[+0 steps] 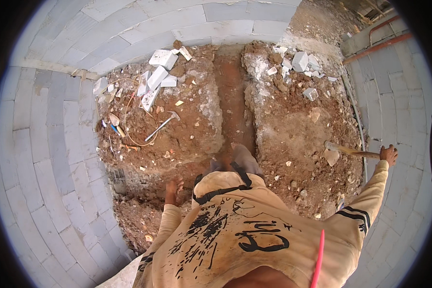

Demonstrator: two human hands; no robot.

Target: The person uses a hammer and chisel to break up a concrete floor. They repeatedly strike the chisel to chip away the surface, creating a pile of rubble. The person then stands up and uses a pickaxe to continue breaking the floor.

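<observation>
My right hand (389, 154) is stretched out to the right, its fingers wrapped round the end of a wooden tool handle (354, 151). The handle slants over the soil, its far end near a pale stone (331, 157); I cannot make out what kind of head it has. Low at my left side hangs my left hand (174, 188), holding nothing, fingers apart, over the dug earth. My legs (245, 158) stand at the near end of a narrow trench (233, 96) cut through brown soil. On the soil to the left lies a claw hammer (162, 126).
Grey block walls (57, 144) enclose the dirt floor. Broken white blocks (158, 77) lie far left, and more block pieces (300, 62) far right. A thin hose (126, 115) loops near small hand tools on the left. A pipe (357, 115) runs along the right wall.
</observation>
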